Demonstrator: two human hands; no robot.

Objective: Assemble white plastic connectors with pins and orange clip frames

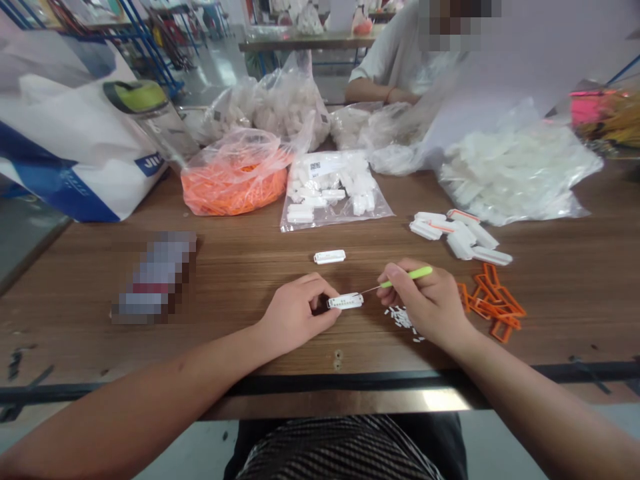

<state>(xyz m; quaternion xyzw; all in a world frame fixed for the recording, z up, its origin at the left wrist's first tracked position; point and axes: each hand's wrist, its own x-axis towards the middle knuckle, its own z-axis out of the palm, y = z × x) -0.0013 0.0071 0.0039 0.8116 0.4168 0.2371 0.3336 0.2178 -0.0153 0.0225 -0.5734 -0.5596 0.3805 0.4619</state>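
Wooden table (235, 267), two hands (300, 313) (425, 300) holding one white piece (345, 301).

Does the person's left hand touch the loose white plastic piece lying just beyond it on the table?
Apart. The head view shows bare wooden table between the left hand and the loose white plastic piece; that hand holds another white piece.

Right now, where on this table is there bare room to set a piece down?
Bare wood of the table shows between the left hand and the blurred object. Crowded at right: white plastic pieces, orange plastic frames, and tiny white bits beside the right hand.
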